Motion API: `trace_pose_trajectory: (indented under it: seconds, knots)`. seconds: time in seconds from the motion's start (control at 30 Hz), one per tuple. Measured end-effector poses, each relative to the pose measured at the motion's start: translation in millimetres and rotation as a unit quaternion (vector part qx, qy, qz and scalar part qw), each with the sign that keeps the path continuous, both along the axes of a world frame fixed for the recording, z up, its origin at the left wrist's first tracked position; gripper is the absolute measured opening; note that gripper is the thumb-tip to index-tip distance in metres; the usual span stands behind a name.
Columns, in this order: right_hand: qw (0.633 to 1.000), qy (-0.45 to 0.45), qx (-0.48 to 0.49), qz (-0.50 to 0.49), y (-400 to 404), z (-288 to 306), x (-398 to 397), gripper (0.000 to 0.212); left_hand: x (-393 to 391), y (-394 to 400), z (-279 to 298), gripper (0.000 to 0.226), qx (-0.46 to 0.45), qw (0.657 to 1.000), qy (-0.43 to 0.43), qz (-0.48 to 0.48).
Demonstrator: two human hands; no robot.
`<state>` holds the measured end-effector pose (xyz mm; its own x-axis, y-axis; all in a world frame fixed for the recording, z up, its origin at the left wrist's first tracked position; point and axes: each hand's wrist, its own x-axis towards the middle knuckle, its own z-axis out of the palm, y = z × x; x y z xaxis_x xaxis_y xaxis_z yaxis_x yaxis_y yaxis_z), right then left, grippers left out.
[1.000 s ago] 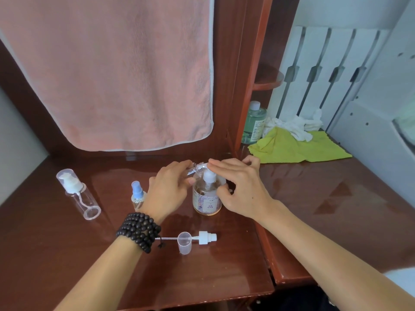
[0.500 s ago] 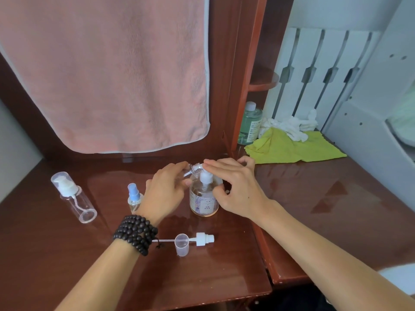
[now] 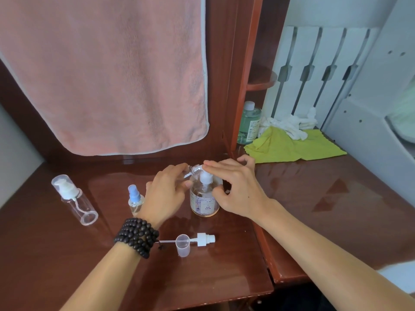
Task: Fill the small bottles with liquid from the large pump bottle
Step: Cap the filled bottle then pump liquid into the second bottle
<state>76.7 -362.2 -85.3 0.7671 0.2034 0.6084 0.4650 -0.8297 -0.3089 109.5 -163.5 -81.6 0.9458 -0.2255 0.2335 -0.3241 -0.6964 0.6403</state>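
Observation:
The large pump bottle (image 3: 204,202) stands upright on the dark wooden desk (image 3: 67,254), holding amber liquid, with a white pump head. My right hand (image 3: 235,189) lies over the pump, its fingers flat on top and the thumb against the bottle's side. My left hand (image 3: 165,194) grips a small clear bottle (image 3: 193,171), tilted with its threaded mouth at the pump's spout. A small bottle with a blue spray cap (image 3: 134,199) stands just left of my left hand.
A clear bottle with a white pump (image 3: 75,202) stands at the left. A loose white pump top with tube (image 3: 203,239) and a clear cap (image 3: 183,245) lie in front. A green bottle (image 3: 248,123), yellow cloth (image 3: 289,145) and white rag are at the back right. A pink towel (image 3: 101,70) hangs behind.
Both hands stay at the pump bottle in the same hold. Only the camera view has shifted slightly.

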Motion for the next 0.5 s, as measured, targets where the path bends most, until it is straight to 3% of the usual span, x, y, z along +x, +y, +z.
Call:
trace_pose_trajectory:
  seconds: [0.2, 0.5]
  knots:
    - [0.999, -0.043, -0.011, 0.02, -1, 4, -3, 0.058, 2, 3, 12, 0.04, 0.012, 1.0, -0.024, 0.002]
    - [1.0, -0.019, -0.015, 0.005, 0, 1, -2, 0.054, 1, 3, 5, 0.038, 0.009, 1.0, -0.012, -0.01]
